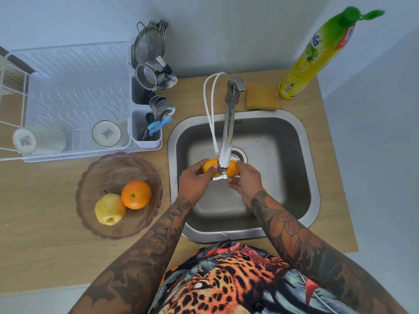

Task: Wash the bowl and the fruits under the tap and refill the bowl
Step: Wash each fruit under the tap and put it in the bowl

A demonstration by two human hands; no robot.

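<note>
Both hands, left hand (196,180) and right hand (247,181), grip a yellow fruit (209,167) under the tap (227,123).

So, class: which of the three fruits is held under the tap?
The yellow-orange fruit, gripped by both hands over the sink; the orange and pear sit in the bowl.

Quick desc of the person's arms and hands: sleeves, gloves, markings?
Both hands, left and right, are bare, no gloves or visible rings. Forearms are uncovered and heavily tattooed: dark swirling patterns on the left, an orange leaf-like design on the right. The shirt is a leopard-and-foliage print.
</note>
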